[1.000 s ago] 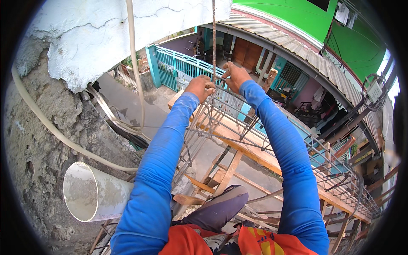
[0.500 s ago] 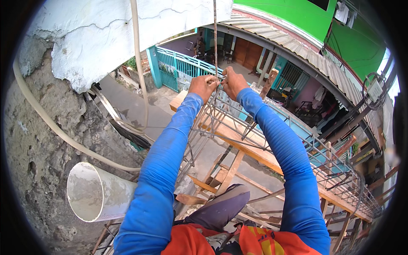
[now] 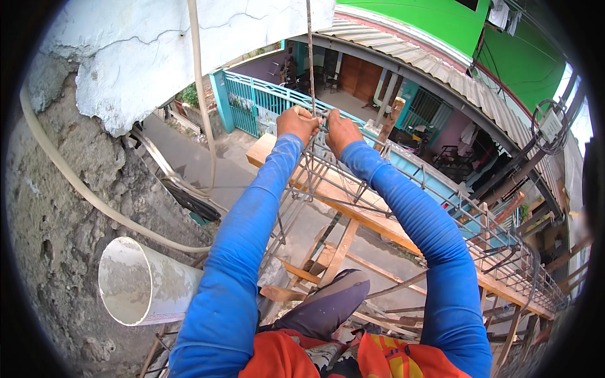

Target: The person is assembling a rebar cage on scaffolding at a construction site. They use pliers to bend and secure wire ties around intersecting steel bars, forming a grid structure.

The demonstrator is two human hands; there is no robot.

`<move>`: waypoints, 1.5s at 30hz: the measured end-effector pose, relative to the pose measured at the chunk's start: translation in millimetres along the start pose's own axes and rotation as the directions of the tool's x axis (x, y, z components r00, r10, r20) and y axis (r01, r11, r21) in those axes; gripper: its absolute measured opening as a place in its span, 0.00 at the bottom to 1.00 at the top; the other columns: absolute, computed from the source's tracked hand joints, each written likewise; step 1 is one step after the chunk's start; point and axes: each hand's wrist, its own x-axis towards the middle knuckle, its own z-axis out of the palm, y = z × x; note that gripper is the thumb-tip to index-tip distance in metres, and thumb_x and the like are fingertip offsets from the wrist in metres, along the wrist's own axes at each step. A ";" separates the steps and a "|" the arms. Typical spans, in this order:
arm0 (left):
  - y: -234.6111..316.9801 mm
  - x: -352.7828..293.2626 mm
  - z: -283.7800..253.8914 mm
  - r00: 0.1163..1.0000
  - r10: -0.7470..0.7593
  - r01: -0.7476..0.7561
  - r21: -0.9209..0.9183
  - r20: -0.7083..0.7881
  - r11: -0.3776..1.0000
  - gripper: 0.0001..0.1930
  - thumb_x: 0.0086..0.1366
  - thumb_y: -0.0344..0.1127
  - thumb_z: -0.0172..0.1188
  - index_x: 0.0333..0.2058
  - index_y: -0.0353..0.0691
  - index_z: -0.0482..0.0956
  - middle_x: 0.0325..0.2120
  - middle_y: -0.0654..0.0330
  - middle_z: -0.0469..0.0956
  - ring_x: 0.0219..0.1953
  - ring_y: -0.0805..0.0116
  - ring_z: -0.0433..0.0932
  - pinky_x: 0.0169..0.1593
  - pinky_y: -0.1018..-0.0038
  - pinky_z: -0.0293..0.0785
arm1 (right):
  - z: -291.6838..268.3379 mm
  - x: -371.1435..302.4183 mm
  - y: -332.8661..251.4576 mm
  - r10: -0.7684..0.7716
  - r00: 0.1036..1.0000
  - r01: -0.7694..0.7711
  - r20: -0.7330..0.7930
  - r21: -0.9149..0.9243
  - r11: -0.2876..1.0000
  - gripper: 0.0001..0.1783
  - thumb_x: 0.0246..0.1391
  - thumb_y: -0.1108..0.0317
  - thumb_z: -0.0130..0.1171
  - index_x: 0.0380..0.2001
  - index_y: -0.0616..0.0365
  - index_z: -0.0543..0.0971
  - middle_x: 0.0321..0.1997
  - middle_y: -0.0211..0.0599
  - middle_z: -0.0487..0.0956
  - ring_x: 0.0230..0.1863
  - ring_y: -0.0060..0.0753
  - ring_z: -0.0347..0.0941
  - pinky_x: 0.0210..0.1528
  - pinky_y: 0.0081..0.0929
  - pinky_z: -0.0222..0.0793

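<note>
Nearest: pale plastic pipe (image 3: 173, 286), left. Rebar cage (image 3: 498, 255) runs beyond, along timber plank (image 3: 268, 153). At its left end, left hand (image 3: 299, 124) and right hand (image 3: 343, 132) curl inward; cannot tell whether they grip it. Risk, my judgement: slipping fingers could scrape against steel. Behind: turquoise gate (image 3: 242, 108).

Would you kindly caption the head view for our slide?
Left hand and right hand close together at a rebar cage, beside an upright rod.

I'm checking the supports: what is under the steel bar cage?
Beneath the steel bar cage, a wooden board shows through the gaps. The right sleeve covers part of it; whatever lies behind the left hand and right hand is hidden.
</note>
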 end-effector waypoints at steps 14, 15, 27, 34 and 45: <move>-18.0 4.6 -10.1 0.923 0.339 -0.386 0.422 0.184 0.821 0.09 0.57 0.34 0.66 0.38 0.45 0.87 0.36 0.52 0.83 0.39 0.55 0.82 0.47 0.67 0.77 | -20.6 7.0 -13.2 -0.246 0.924 0.350 0.294 -0.387 0.853 0.12 0.55 0.67 0.52 0.30 0.62 0.83 0.34 0.49 0.83 0.37 0.50 0.81 0.42 0.42 0.77; -23.8 10.7 -18.7 0.917 0.320 -0.396 0.434 0.238 0.809 0.10 0.58 0.34 0.65 0.39 0.49 0.87 0.39 0.52 0.81 0.44 0.54 0.78 0.51 0.64 0.74 | -29.3 4.2 -21.8 -0.277 0.914 0.386 0.297 -0.424 0.819 0.12 0.55 0.68 0.52 0.30 0.63 0.83 0.37 0.50 0.82 0.40 0.49 0.81 0.43 0.41 0.77; -23.6 11.2 -12.8 0.948 0.189 -0.253 0.245 0.256 0.936 0.10 0.59 0.35 0.59 0.35 0.45 0.88 0.40 0.51 0.84 0.40 0.58 0.82 0.49 0.70 0.76 | -7.5 14.1 31.4 -0.547 0.833 0.549 0.083 -0.250 0.797 0.11 0.57 0.71 0.51 0.34 0.68 0.80 0.44 0.55 0.77 0.45 0.53 0.77 0.50 0.41 0.74; -22.3 19.7 -10.2 0.963 0.217 -0.253 0.262 0.157 0.932 0.17 0.63 0.49 0.58 0.35 0.41 0.86 0.31 0.55 0.83 0.34 0.64 0.80 0.43 0.69 0.74 | -17.9 45.6 8.4 -0.230 0.968 0.245 0.102 -0.179 0.953 0.14 0.58 0.66 0.52 0.32 0.66 0.82 0.34 0.52 0.83 0.34 0.50 0.82 0.41 0.38 0.79; -17.0 29.1 -5.0 0.911 0.250 -0.393 0.501 0.329 0.771 0.32 0.73 0.61 0.38 0.31 0.40 0.82 0.24 0.51 0.79 0.32 0.53 0.79 0.42 0.60 0.72 | -21.9 54.5 40.9 0.175 0.860 -0.489 0.479 0.675 0.552 0.14 0.62 0.63 0.56 0.38 0.67 0.79 0.27 0.34 0.80 0.23 0.21 0.74 0.26 0.20 0.78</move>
